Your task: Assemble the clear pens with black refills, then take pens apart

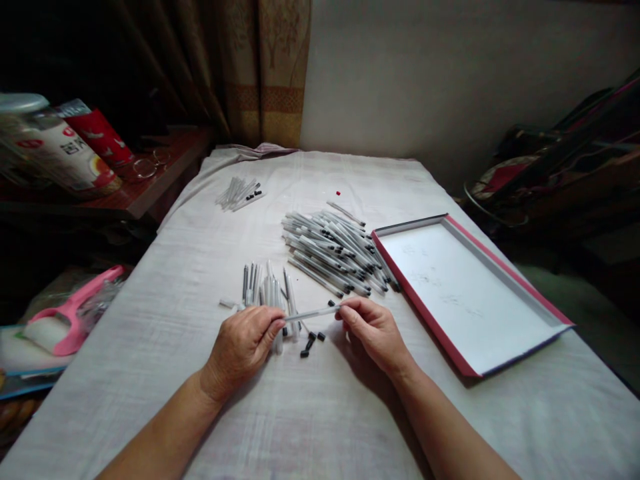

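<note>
A slim translucent pen [311, 313] spans the gap between my two hands, lying nearly level. My left hand [247, 340] pinches its left end between thumb and forefinger. At its right end, the fingertips of my right hand [373, 330] are closed on it. Beneath and behind my left hand lie loose clear pen barrels [271, 293] and dark refills [245, 283]. Several small black caps [305, 353] are scattered on the cloth between the hands. Beyond my right hand is a large heap of pens [335, 250] with dark ends.
An open box lid [445, 287] with red sides lies at the right. Another small pile of clear pen parts [237, 192] sits at the back left, and a red cap [339, 193] at the back. A side table [150, 193] holding jars [60, 147] adjoins the left side; a pink-handled tool [75, 310] is below.
</note>
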